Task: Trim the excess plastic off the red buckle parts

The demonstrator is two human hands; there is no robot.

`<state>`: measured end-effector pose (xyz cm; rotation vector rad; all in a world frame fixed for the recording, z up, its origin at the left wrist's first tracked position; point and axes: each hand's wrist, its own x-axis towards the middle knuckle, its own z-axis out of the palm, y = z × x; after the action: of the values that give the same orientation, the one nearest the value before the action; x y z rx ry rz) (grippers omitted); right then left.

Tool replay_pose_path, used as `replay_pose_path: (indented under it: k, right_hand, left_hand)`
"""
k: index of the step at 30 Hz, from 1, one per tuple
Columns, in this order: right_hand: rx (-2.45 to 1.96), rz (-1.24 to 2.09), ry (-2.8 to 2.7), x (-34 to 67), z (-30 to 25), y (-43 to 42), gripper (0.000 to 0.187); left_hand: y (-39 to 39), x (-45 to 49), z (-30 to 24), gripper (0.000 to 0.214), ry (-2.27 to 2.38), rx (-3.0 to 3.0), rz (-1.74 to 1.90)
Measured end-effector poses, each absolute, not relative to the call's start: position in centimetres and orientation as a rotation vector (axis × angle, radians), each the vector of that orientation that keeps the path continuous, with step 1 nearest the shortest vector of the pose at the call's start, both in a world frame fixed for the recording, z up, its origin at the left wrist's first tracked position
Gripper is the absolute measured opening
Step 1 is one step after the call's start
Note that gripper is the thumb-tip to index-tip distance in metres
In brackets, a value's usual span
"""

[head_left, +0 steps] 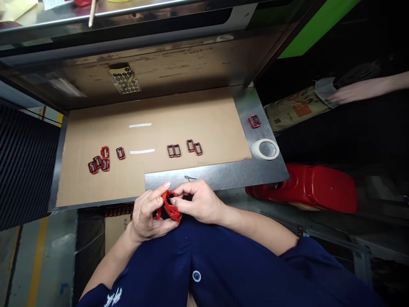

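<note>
Both my hands meet just below the table's front edge, over my blue shirt. My left hand (148, 215) and my right hand (196, 202) are both closed on a cluster of red plastic frames (168, 207) held between the fingers. On the brown cardboard sheet (96, 128) lie more small red frames: a loose heap (99, 162) at the left, a single one (120, 153) beside it, one pair (174, 150) in the middle and another pair (194, 147) to its right.
A lone red frame (254, 121) and a roll of tape (266, 149) sit on the metal table at the right. A small metal pin (190, 178) lies near the front edge. A red container (306, 187) stands below right. Another person's hand (343, 93) reaches in at far right.
</note>
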<state>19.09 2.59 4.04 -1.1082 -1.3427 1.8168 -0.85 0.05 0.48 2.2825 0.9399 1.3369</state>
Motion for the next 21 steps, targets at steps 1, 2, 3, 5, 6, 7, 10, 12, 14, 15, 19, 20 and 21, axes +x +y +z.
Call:
replay_pose_path:
  k: [1,2,3,5,6,7,10,12,14,15,19,20,21]
  right_hand:
    - [-1.109,1.814,-1.337,19.02,3.99,2.59,0.016]
    - [-1.112,1.813,-1.334,18.96,3.96,2.59,0.015]
    - [-1.116,1.813,-1.332,18.91,3.96,2.6,0.015]
    - [-1.129,1.816,-1.331,18.89,4.01,2.62,0.015]
    - [-1.135,1.82,-1.335,18.9,4.06,2.63,0.015]
    - [-1.137,1.825,-1.342,18.93,4.11,2.64,0.015]
    - [-1.129,1.85,-1.361,19.02,4.22,2.66,0.015]
    - [-1.125,1.866,-1.353,19.01,4.21,2.68,0.015]
    - [-1.139,1.874,-1.331,18.92,4.16,2.7,0.015]
    - [-1.15,1.872,-1.32,18.86,4.14,2.71,0.015]
    - [-1.163,1.862,-1.307,18.71,4.12,2.66,0.014]
    - [-1.156,1.865,-1.308,18.71,4.12,2.64,0.013]
    - [-1.147,1.872,-1.307,18.74,4.11,2.61,0.013]
  left_hand:
    - [0.01,-0.89,0.41,0.104,0.94,2.283,1.332]
    - [-0.02,-0.93,0.34,0.105,0.941,2.281,1.326]
    - [-0.04,-0.95,0.27,0.105,0.944,2.276,1.323]
    - [-0.09,-0.97,0.14,0.105,0.955,2.265,1.321]
    - [-0.12,-0.97,0.08,0.106,0.963,2.258,1.322]
    - [-0.16,-0.97,0.02,0.106,0.968,2.254,1.325]
    - [-0.27,-0.98,-0.11,0.106,0.981,2.243,1.341]
    - [-0.31,-0.99,-0.11,0.105,0.987,2.235,1.348]
    - [-0.3,-0.99,-0.06,0.103,0.989,2.229,1.348]
    - [-0.28,-0.98,-0.01,0.103,0.987,2.229,1.346]
    - [-0.21,-0.93,0.15,0.101,1.0,2.238,1.345]
    - [-0.21,-0.91,0.19,0.101,1.008,2.242,1.348]
    - [-0.22,-0.88,0.23,0.101,1.015,2.246,1.351]
